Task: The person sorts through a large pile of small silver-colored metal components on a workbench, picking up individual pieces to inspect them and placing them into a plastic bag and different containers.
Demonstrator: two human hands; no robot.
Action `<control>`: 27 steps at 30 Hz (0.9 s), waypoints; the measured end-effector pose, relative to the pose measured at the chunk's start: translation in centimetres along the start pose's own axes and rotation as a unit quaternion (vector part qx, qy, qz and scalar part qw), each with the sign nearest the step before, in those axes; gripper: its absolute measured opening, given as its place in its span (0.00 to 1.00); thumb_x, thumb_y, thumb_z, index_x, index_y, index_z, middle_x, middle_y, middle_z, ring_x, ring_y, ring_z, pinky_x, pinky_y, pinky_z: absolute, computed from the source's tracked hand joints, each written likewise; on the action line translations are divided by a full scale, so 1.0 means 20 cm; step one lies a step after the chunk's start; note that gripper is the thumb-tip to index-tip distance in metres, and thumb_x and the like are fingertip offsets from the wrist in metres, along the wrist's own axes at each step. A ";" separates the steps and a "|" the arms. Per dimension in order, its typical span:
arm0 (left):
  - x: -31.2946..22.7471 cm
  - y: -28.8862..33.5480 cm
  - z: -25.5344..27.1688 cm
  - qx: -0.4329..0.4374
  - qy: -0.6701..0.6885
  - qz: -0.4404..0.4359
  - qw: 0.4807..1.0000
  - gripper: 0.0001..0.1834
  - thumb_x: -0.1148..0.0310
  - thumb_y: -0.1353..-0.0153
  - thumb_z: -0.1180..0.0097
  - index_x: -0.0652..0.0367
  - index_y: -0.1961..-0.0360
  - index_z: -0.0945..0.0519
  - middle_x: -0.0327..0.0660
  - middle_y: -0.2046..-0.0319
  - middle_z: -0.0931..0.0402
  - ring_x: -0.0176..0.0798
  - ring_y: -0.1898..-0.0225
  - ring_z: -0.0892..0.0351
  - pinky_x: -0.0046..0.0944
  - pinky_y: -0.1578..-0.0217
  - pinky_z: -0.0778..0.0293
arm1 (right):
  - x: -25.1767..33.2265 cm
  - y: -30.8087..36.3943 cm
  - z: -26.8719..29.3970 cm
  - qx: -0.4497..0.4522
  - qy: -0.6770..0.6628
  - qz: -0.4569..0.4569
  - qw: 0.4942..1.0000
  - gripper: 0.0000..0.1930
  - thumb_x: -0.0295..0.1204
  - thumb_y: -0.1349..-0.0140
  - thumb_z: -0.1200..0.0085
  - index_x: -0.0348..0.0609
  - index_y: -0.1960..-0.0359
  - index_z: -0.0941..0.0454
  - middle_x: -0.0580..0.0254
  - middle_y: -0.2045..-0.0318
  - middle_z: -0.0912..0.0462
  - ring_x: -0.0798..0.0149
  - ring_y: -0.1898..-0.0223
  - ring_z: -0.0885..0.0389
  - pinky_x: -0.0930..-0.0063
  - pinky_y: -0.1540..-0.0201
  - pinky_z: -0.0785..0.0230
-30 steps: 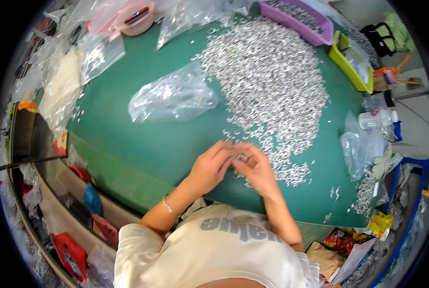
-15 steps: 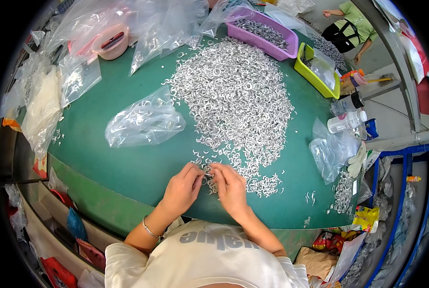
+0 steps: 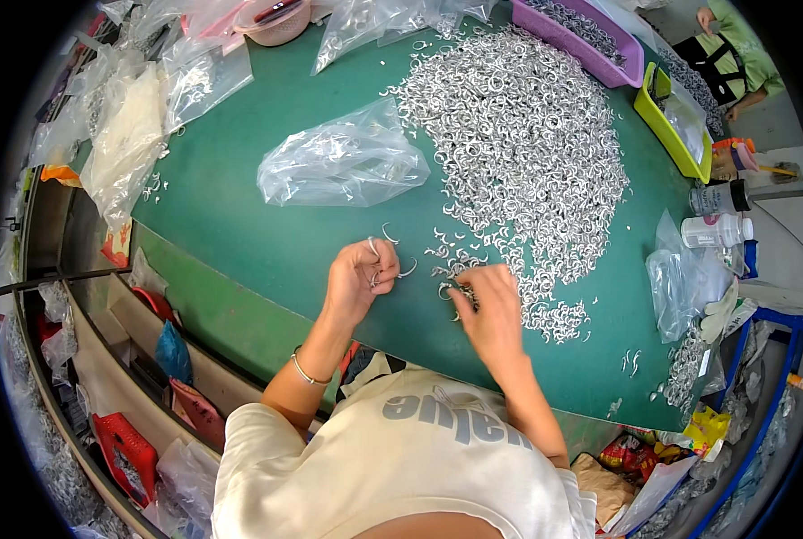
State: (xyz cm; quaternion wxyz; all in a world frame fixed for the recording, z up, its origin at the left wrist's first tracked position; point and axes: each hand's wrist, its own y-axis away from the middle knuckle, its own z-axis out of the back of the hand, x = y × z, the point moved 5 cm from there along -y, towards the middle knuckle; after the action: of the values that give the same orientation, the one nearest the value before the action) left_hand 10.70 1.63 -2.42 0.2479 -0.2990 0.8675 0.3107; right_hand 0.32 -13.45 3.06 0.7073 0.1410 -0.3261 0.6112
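Note:
My left hand is raised over the green table, its fingers curled around several small silvery curved metal pieces. A curved metal piece shows just beyond its fingertips, and another shows to their right; whether these touch the hand I cannot tell. My right hand reaches to the near left edge of the loose metal pieces, thumb and forefinger bent together over a few of them. What lies between those fingertips is too small to make out. Beyond both hands spreads a large heap of the same curved pieces.
A crumpled clear plastic bag lies left of the heap. Purple and lime-green baskets stand at the far right, near a white bottle. More bags hang at the left edge. A co-worker in green is at the far right.
The view has shifted, so the table things appear farther right and up. My hands, close together before, are now apart: the left has moved left with metal pieces, the right stays by the heap's near edge.

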 end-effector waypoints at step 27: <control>0.00 0.02 -0.04 -0.052 -0.567 -0.124 0.813 0.05 0.77 0.47 0.43 0.66 0.75 0.26 0.36 0.82 0.34 0.30 0.81 0.36 0.32 0.84 0.42 | -0.10 0.05 -0.04 -0.018 -0.318 -0.188 0.929 0.05 0.21 0.40 0.48 0.36 0.63 0.23 0.66 0.70 0.22 0.77 0.74 0.28 0.82 0.71 0.34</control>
State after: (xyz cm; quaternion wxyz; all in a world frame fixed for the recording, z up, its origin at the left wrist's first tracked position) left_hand 10.34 1.33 -1.76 0.7162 -0.1872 0.5111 0.4369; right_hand -0.42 -14.34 0.91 0.6713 0.3741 -0.5118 0.3841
